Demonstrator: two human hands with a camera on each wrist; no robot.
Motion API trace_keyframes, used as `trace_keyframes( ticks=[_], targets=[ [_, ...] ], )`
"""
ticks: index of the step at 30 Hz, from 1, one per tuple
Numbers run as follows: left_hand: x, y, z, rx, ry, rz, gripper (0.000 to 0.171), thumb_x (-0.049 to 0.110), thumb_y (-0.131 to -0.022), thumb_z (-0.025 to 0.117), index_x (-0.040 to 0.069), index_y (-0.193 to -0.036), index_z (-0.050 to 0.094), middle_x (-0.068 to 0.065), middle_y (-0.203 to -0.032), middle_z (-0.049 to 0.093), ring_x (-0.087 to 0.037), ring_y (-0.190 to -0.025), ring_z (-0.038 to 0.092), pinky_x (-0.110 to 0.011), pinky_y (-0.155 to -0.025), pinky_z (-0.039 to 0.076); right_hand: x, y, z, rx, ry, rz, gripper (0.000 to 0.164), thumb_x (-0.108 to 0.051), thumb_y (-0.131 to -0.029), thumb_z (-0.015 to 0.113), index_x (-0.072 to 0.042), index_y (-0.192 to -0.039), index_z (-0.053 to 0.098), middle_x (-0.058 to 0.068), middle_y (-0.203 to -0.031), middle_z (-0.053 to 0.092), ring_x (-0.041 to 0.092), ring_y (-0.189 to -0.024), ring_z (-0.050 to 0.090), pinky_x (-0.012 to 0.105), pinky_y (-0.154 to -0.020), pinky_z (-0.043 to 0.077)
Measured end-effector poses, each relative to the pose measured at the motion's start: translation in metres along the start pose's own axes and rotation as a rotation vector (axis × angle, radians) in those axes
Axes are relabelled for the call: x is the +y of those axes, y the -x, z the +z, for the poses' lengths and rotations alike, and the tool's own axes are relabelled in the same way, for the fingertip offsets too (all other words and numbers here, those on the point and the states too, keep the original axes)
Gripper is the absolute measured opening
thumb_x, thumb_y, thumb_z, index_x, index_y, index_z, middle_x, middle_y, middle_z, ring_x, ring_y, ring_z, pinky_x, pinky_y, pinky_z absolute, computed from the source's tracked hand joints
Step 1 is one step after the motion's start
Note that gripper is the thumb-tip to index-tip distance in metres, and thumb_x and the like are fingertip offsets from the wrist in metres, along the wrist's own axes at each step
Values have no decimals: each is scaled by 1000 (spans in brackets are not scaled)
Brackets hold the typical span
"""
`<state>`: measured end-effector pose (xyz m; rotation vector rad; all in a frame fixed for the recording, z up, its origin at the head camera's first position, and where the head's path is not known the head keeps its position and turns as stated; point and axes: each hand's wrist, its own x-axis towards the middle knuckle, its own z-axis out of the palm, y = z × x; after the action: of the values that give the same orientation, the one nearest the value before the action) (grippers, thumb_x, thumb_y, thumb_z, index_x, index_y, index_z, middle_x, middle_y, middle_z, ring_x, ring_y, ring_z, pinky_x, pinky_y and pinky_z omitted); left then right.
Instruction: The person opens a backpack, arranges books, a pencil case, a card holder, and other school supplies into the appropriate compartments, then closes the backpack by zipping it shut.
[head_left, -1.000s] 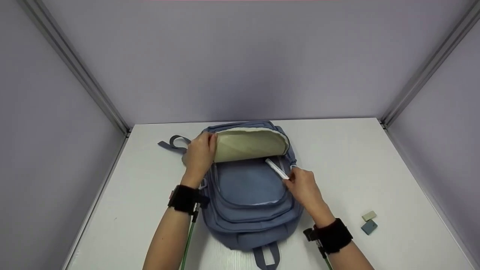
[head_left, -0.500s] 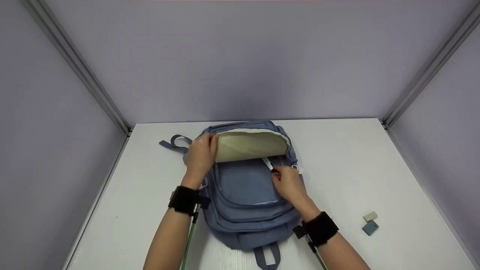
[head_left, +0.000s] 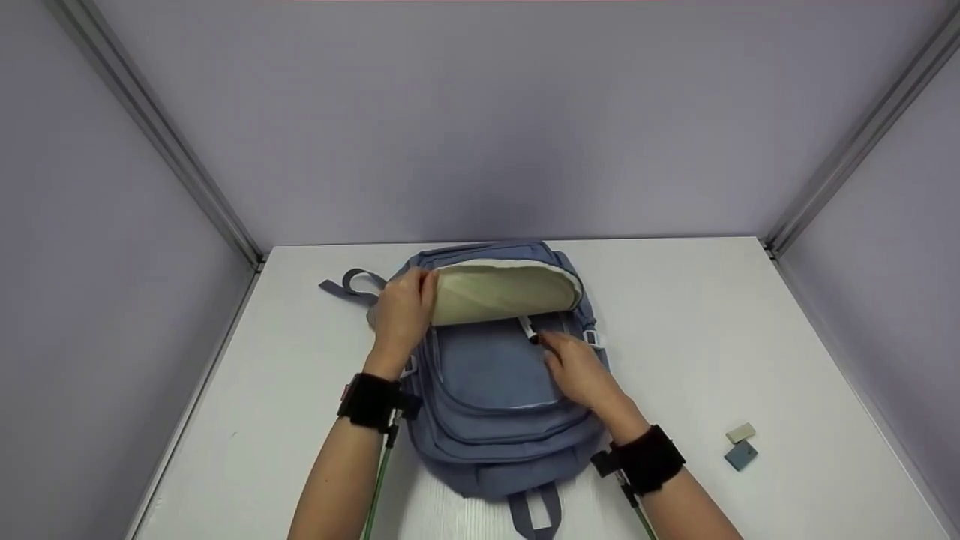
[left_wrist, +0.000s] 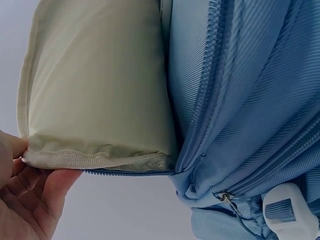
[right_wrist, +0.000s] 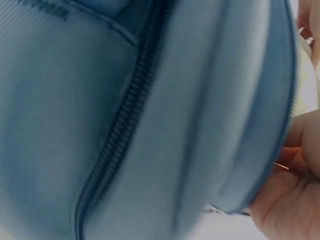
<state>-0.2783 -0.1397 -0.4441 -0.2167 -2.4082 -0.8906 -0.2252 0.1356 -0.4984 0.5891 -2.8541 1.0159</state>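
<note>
A blue backpack [head_left: 495,435] lies on the white table with its front compartment unzipped. My left hand [head_left: 405,311] pinches the edge of the turned-back flap [head_left: 502,292], whose lining is cream. In the left wrist view, thumb and fingers [left_wrist: 62,182] hold the flap's corner by its bound edge. A white marker [head_left: 528,328] with a black end goes in under the flap, its far part hidden. My right hand [head_left: 577,367] is at the black end, index fingertip touching or very close to it, thumb apart. In the right wrist view the backpack hides the fingertips.
Two small blocks, one cream [head_left: 740,433] and one dark blue-grey [head_left: 741,455], lie on the table at the right. A strap [head_left: 352,289] sticks out at the backpack's upper left, and a top loop [head_left: 536,514] lies toward the near edge. Grey walls enclose the table.
My right hand has moved left with the marker, which has slid in under the flap. Its thumb has since come away from the marker's black end. The left hand stays on the flap.
</note>
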Motion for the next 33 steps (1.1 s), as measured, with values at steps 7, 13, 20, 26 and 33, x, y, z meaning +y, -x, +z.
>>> trace_keyframes(
  ticks=[7, 13, 20, 26, 33],
  targets=[
    [-2, 2, 2, -15, -13, -20, 27, 22, -101, 58, 1, -88, 68, -9, -73, 66, -23, -59, 61, -42, -54, 49, 9, 23, -30, 81, 10, 82, 30, -5, -99, 55, 8, -126, 60, 24, -123, 61, 39, -116, 57, 50, -96, 44],
    [-2, 0, 4, -18, 1, -17, 25, 21, -100, 59, 1, -88, 68, -9, -73, 66, -24, -59, 61, -43, -54, 49, 43, 58, -64, 162, 124, 267, 30, -8, -99, 56, 6, -125, 61, 23, -117, 65, 39, -104, 64, 54, -80, 50],
    [-6, 2, 4, -22, -4, -11, 27, 22, -101, 58, 0, -87, 68, -10, -72, 66, -24, -58, 60, -43, -54, 49, 94, 104, -85, 49, 228, 492, 36, -8, -97, 55, 14, -125, 55, 34, -116, 59, 50, -103, 60, 56, -75, 51],
    [-7, 3, 2, -27, -25, -12, 29, 24, -101, 57, 1, -88, 68, -9, -72, 65, -24, -59, 60, -44, -53, 49, 127, 142, -104, -53, 299, 670, 48, -13, -95, 59, 17, -131, 46, 43, -117, 49, 58, -99, 56, 61, -67, 50],
    [-8, 3, 1, -11, -31, -14, 29, 24, -101, 57, 2, -87, 68, -9, -72, 66, -26, -59, 61, -45, -53, 49, 144, 168, -117, -223, 208, 853, 78, -42, -93, 61, 12, -140, 29, 47, -113, 42, 49, -83, 59, 57, -64, 48]
  ],
)
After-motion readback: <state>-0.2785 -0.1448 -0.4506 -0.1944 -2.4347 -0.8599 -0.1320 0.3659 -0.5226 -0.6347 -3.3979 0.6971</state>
